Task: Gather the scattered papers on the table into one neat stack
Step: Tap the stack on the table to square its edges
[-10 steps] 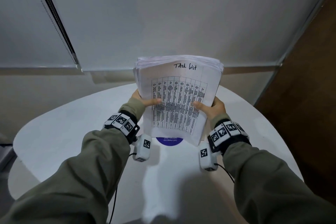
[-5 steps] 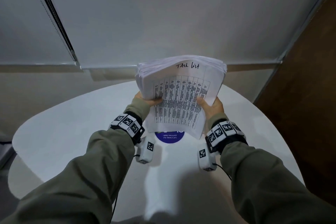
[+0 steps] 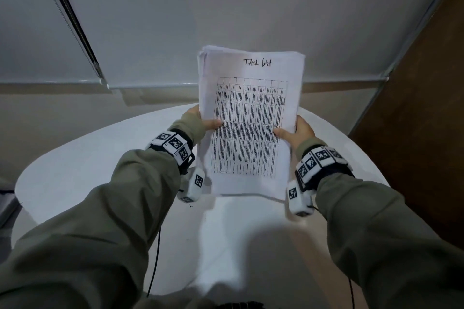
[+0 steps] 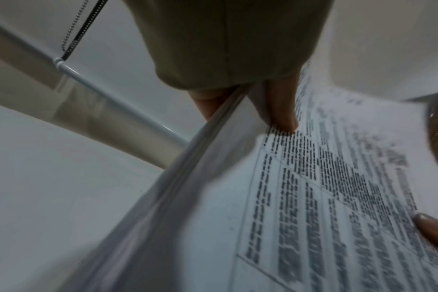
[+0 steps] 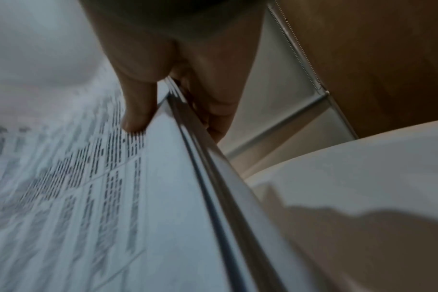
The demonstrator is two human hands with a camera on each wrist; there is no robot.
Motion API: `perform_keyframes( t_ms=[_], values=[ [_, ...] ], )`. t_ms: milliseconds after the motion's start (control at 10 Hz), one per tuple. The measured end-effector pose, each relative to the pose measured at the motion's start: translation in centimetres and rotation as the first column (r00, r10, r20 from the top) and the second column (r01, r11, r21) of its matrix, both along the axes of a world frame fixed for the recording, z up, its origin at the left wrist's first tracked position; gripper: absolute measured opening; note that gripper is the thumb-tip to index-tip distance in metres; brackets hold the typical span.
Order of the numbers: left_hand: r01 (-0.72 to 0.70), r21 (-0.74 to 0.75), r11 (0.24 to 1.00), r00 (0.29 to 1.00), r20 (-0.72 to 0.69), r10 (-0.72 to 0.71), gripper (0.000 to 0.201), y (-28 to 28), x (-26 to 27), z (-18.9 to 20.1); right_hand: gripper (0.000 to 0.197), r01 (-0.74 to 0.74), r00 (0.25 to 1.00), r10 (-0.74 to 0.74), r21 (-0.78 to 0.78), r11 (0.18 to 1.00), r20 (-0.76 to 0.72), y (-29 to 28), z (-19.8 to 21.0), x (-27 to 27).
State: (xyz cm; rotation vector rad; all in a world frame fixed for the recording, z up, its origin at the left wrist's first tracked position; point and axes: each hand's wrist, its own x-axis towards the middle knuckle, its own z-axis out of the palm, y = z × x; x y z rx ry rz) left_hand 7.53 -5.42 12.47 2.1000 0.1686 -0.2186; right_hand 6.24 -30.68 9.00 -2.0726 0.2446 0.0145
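a: holding the stack of papers [image 3: 247, 120] upright, the person has its bottom edge down at the white table [image 3: 82, 163], apparently resting on it, though the blur there makes contact hard to confirm.

b: so the step in hand looks like squaring the edges?

a: that is the fair reading. to do it well, the grip should loosen enough for the sheets to slide, the bottom edge should be tapped flat on the table, then the stack turned to tap a long side. the top left corner shows a few sheets fanned out of line, so that side needs the attention.

b: which way does it point?

a: the long axis runs up from the table, leaning away from the person. the printed face with the handwritten title looks toward the person, title end uppermost.

b: and the hands?

a: the left hand [image 3: 204, 121] pinches the left edge, thumb [image 4: 281, 110] flat on the printed face and fingers behind the sheets. the right hand [image 3: 297, 133] mirrors it on the right edge, thumb [image 5: 138, 110] on the front, fingers [image 5: 218, 110] curled at the back.

b: anything beyond?

a: a wall and a window blind with a bead chain [image 3: 72, 22] stand behind the table.
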Motion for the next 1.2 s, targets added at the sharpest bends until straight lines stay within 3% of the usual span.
perform_keyframes(
  t_ms=[100,300,400,500,700,900,1100,1200],
  values=[
    [0.066,0.157,0.985,0.995,-0.081,-0.054,0.059,0.0,0.0,-0.8,0.065,-0.049,0.985,0.035,-0.076,0.996,-0.171,-0.6,-1.1,0.7],
    [0.082,0.303,0.950,0.960,-0.280,0.006,0.060,0.0,-0.9,-6.8,0.085,-0.192,0.860,0.027,-0.276,0.942,-0.509,0.1,-5.8,-0.6],
    [0.075,0.365,0.928,0.937,-0.345,0.059,0.066,0.0,-1.1,-8.5,0.086,-0.247,0.820,0.013,-0.334,0.910,-0.572,0.8,-7.5,-0.8],
    [0.113,0.401,0.909,0.919,-0.391,0.058,0.071,-0.1,-0.7,-9.3,0.083,-0.268,0.807,-0.001,-0.367,0.891,-0.590,1.1,-8.4,-0.8],
    [0.209,0.448,0.869,0.906,-0.423,0.000,0.041,0.3,0.2,-10.2,0.070,-0.276,0.802,0.047,-0.301,0.913,-0.595,0.4,-9.5,0.1],
    [0.254,0.484,0.838,0.880,-0.475,0.007,0.036,0.3,0.3,-10.3,0.052,-0.202,0.843,0.043,-0.242,0.949,-0.536,0.1,-10.2,0.3],
    [0.138,0.376,0.916,0.900,-0.433,0.042,0.040,1.1,0.8,-11.3,0.069,-0.290,0.801,0.055,-0.306,0.907,-0.597,-0.4,-10.7,0.6],
    [0.094,0.295,0.951,0.903,-0.427,0.043,0.053,1.4,1.6,-13.1,0.062,-0.344,0.796,0.046,-0.389,0.854,-0.604,0.0,-9.9,0.5]
  ],
)
